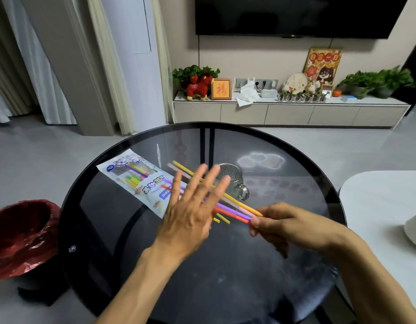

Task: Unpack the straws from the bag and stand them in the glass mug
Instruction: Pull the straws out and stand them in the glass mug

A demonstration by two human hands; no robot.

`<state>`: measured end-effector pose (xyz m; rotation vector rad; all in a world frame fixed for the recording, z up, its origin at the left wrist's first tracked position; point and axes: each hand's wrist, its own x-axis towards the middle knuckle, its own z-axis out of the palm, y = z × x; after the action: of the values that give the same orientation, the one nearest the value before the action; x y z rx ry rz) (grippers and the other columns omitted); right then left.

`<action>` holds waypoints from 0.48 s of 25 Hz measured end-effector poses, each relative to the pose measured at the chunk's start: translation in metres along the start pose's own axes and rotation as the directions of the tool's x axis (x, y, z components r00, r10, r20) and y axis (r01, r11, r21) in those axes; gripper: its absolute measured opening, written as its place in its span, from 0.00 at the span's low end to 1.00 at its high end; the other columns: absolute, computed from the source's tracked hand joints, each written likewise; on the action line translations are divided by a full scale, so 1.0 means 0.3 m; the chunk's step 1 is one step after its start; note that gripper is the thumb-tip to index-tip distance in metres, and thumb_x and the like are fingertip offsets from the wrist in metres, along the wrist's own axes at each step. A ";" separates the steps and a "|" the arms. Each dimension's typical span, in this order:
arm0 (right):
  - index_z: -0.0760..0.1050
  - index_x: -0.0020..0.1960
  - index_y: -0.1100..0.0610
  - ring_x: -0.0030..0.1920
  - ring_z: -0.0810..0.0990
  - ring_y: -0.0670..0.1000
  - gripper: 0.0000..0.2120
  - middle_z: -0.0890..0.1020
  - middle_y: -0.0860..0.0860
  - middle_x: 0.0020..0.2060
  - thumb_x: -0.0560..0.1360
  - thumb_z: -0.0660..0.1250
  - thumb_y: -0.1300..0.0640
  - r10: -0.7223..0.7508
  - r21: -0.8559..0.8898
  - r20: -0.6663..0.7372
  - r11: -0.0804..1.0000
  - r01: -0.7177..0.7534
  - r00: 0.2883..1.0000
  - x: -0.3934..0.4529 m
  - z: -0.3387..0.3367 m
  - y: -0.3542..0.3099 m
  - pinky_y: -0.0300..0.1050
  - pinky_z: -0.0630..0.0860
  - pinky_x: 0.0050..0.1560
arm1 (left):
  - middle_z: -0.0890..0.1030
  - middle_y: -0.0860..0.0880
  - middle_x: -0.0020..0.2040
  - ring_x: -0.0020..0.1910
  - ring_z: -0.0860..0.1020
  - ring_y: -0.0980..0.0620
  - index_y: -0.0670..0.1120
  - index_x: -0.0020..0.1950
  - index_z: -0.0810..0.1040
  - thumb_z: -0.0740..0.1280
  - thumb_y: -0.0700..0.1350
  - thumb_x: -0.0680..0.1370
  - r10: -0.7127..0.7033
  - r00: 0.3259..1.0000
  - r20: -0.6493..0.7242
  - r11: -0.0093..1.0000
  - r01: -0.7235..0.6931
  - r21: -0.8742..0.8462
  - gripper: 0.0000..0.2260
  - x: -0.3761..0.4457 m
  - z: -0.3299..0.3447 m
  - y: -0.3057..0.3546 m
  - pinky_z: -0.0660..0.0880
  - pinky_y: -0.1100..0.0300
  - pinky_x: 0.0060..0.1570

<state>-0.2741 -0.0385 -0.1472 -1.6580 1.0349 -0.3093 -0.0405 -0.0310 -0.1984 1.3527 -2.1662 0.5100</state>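
1. Right hand (288, 224): the fingers are curled round the near ends of a bundle of straws (235, 206), pinching them together. The bundle is held clear of the bench (202, 265), above its middle.

2. Left hand (190, 206): the fingers (197, 178) are straight and spread, holding nothing. The hand hovers palm-down across the middle of the bundle. Whether the palm touches the straws cannot be told.

3. Straw axis: the bundle runs from the right hand's grip up and away to the left, its free ends pointing toward the far-left part of the bench. It is closer to level than upright.

4. Glass mug (232, 181): it stands upright near the middle of the bench, just behind the bundle. Its mouth is partly hidden by the left hand's fingertips. No straws can be seen in it.

5. Bag (136, 181): it lies flat toward the left edge of the bench, with more coloured straws showing through its window. Two short yellow straw ends (222, 218) show below the bundle.

6. Judgement: the right hand is the working hand, and the mug lies beyond and left of its grip. The bundle will probably need turning from its slanted axis to vertical, with one end lowered into the mug mouth.
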 end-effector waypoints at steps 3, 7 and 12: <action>0.81 0.47 0.61 0.31 0.72 0.55 0.28 0.76 0.58 0.30 0.80 0.53 0.40 -0.171 0.317 -0.023 0.933 0.170 0.985 0.019 0.004 -0.059 0.46 0.72 0.34 | 0.81 0.48 0.49 0.49 0.78 0.44 0.46 0.57 0.75 0.59 0.37 0.73 -0.069 0.994 -0.081 0.978 0.052 -0.200 0.14 -0.003 -0.015 -0.013 0.72 0.43 0.62; 0.75 0.67 0.59 0.59 0.81 0.55 0.22 0.82 0.55 0.61 0.75 0.65 0.52 -0.416 0.411 -0.357 0.733 0.541 0.836 0.096 0.048 -0.104 0.52 0.78 0.57 | 0.79 0.47 0.41 0.42 0.79 0.47 0.47 0.52 0.74 0.56 0.43 0.81 -0.269 0.943 0.196 0.349 0.285 -0.893 0.08 0.050 -0.114 -0.033 0.80 0.47 0.44; 0.80 0.57 0.64 0.26 0.78 0.60 0.10 0.80 0.65 0.35 0.77 0.65 0.63 -0.576 0.113 -0.235 0.784 0.610 0.783 0.156 0.114 -0.111 0.63 0.75 0.27 | 0.81 0.49 0.42 0.42 0.80 0.54 0.38 0.50 0.76 0.57 0.40 0.81 0.000 0.918 0.395 0.319 0.375 -0.871 0.10 0.009 -0.033 0.005 0.78 0.53 0.45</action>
<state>-0.2084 -0.0510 -0.1442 -1.7751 0.5557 -0.9732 -0.0405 -0.0268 -0.1890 0.9464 -1.8571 -1.0726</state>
